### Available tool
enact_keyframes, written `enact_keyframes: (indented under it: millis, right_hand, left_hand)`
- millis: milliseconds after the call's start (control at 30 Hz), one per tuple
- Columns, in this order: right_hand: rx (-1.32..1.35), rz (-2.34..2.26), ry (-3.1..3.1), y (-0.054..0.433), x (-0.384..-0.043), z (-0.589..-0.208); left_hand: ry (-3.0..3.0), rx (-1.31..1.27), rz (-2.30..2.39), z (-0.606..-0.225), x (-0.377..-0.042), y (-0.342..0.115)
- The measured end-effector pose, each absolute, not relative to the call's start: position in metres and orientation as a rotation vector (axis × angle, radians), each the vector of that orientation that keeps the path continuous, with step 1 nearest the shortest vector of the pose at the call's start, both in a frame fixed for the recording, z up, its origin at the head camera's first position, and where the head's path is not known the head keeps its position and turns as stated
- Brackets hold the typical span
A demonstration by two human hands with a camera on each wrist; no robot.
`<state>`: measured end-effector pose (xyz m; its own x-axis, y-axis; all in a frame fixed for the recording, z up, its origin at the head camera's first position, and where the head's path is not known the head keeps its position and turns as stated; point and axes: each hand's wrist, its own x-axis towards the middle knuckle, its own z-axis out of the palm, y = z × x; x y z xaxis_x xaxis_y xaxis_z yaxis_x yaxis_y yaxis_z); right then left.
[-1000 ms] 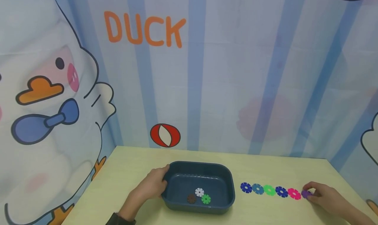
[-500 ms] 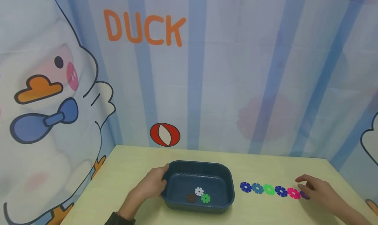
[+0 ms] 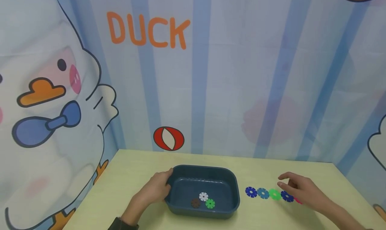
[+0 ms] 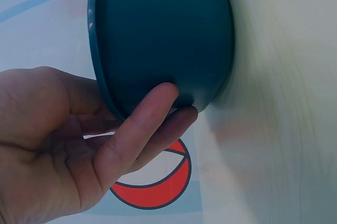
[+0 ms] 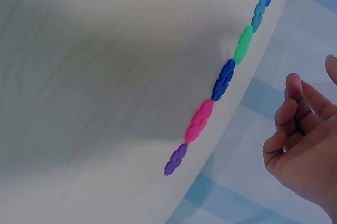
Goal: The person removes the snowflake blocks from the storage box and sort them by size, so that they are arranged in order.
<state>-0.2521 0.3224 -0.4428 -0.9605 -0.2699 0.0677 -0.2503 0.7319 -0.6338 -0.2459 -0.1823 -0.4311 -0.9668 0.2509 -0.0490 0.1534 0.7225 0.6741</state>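
Best hold bin (image 3: 199, 212) firm & move R hand (image 3: 303, 189) high, w/o nudging 6-disc row (image 5: 224, 79). L hand (image 3: 153, 188) grips bin's left end; R hand, fingers loosely bent, holds nothing. Row's right of bin, below R hand; white disc (image 3: 201, 195), brown disc (image 3: 195, 203), green disc (image 3: 212, 205) in bin.

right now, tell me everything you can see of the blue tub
The tub is dark blue, smooth and slightly shiny, like plastic: rectangular, with rounded corners, raised walls and an open top. It stands upright on the table. A white disc, a brown disc and a green disc lie inside. The left hand holds its left end, fingers against the outer wall.
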Motion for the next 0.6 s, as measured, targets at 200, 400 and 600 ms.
enact_keyframes:
  millis: [200,400,600]
  right_hand:
    - [-0.532,-1.054,2.876,0.303,-0.256,-0.442]
    - [-0.581,-1.077,2.837,0.285,-0.259,-0.441]
    - [-0.664,-1.084,2.812,0.268,-0.259,-0.439]
  left_hand:
    - [2.789,0.334,1.07,-0.43,-0.245,-0.183]
    - [2.79,0.342,1.068,-0.431,-0.245,-0.182]
    - [2.791,0.332,1.058,-0.43,-0.245,-0.182]
